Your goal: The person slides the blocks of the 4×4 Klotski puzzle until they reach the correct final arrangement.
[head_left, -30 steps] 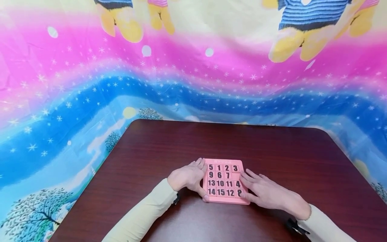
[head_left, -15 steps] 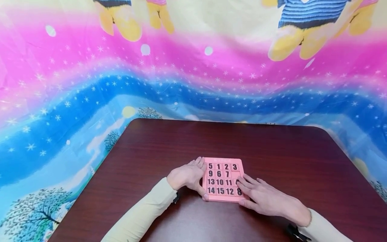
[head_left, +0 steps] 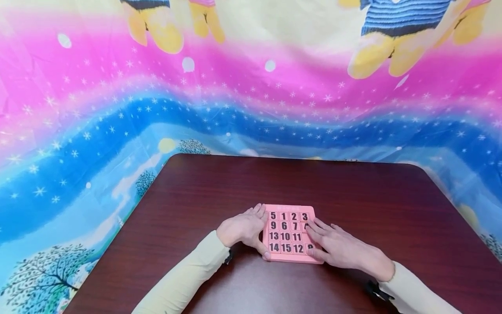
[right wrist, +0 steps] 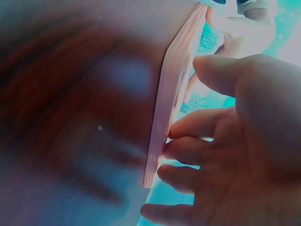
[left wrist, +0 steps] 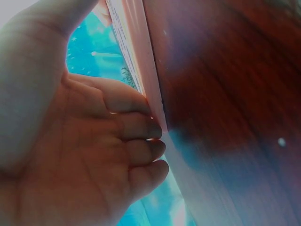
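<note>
A pink number slide puzzle [head_left: 292, 257] lies flat on the table, its square tiles bearing black numbers. My left hand [head_left: 245, 227] rests along its left edge, fingers near the far left corner and thumb at the near one. In the left wrist view, the left fingers [left wrist: 141, 150] touch the side of the board. My right hand [head_left: 345, 246] reaches over the right edge with fingers extended. Its fingertips touch the 4 tile [head_left: 306, 226], partly covering it, and the thumb lies over the 8 tile [head_left: 310, 247]. Between these tiles is a gap, partly behind the fingers.
The dark brown wooden table [head_left: 219, 187] surrounds the puzzle. Behind and beside it hangs a colourful printed cloth [head_left: 251, 100]. Both forearms wear pale sleeves [head_left: 184, 272] with black straps at the wrists.
The 4 tile has slid up one row, from above the 8 to below the 3, under my right fingers. My right hand shifted slightly with it. The left hand stays in place.
</note>
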Tool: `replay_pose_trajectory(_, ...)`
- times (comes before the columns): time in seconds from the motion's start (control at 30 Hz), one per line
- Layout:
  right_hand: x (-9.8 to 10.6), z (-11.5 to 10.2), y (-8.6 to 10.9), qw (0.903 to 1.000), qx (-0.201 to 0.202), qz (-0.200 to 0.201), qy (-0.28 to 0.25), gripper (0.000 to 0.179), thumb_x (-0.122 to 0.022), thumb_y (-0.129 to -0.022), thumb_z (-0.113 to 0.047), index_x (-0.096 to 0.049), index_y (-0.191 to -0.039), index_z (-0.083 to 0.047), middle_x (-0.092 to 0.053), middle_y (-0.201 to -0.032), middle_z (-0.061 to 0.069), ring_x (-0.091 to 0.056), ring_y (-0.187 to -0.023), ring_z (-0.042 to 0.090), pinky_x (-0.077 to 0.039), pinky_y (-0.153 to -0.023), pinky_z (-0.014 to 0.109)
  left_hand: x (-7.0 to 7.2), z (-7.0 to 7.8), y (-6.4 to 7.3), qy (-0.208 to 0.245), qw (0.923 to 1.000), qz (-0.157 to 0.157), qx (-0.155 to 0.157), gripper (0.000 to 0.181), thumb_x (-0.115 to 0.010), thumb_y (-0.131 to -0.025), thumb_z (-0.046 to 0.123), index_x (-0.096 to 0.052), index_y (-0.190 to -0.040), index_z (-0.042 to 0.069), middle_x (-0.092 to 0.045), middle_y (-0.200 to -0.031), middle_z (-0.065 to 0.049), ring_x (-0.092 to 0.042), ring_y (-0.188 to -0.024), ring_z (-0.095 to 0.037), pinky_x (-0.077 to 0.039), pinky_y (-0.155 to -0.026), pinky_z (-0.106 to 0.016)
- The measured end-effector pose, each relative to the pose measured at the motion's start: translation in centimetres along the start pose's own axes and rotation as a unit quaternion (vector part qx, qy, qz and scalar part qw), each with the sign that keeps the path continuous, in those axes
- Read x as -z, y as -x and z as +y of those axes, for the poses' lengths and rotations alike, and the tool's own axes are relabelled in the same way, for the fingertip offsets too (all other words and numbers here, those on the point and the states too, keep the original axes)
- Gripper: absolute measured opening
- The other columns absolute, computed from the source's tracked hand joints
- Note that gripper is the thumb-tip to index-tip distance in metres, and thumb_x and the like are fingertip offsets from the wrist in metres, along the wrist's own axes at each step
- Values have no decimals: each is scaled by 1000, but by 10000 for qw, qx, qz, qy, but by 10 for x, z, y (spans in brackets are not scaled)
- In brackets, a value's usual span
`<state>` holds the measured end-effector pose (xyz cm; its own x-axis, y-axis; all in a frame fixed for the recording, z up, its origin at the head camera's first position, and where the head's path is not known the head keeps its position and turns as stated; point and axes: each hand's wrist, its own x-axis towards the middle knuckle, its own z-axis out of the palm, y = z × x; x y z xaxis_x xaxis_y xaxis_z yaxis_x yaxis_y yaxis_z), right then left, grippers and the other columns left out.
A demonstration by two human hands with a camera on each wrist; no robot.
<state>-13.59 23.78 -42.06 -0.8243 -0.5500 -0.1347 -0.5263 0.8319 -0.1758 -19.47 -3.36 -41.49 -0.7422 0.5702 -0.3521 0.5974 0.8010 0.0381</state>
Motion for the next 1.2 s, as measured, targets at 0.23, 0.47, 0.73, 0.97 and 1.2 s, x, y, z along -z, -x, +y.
replay_pose_trajectory(0.23,-1,-2,1,10000,-28,60,50,70,-55,-96,-50,-45,-147,-4,-38,-156,15,-31,-147,37,-34,-110,67,1,0,1,22,10000,-6,8,126,-73,-66,75,-21,-156,3,-14,-164,-16,-12,-154,-26,-15,-127,-34)
replay_pose_trajectory(0.47,-1,-15,24,9993,258,233,164,69,-52,-96,-54,-49,-144,-4,-42,-154,16,-36,-144,36,-37,-107,67,-1,1,-1,31,10000,-11,-44,126,-72,-66,75,-21,-156,3,-14,-165,-15,-11,-154,-26,-15,-127,-34)
replay_pose_trajectory(0.73,0,-32,47,9980,468,57,412,68,-48,-97,-57,-50,-144,-8,-45,-153,12,-40,-142,35,-40,-107,64,-2,-2,-2,-42,9999,-56,76,126,-72,-66,76,-21,-156,4,-13,-165,-14,-10,-154,-25,-15,-127,-33)
replay_pose_trajectory(0.97,0,-40,53,9981,422,-78,442,67,-47,-97,-59,-50,-145,-12,-44,-154,10,-38,-144,33,-40,-108,62,-2,-2,-3,-55,10000,-17,38,128,-73,-64,76,-21,-156,4,-13,-165,-16,-11,-154,-25,-16,-127,-34)
replay_pose_trajectory(1.2,-5,-41,52,9973,408,-135,601,66,-48,-97,-58,-51,-143,-11,-45,-152,12,-40,-142,32,-39,-108,63,-2,-2,-3,-81,10000,4,31,128,-73,-63,77,-23,-156,4,-15,-164,-16,-13,-154,-26,-16,-127,-34)
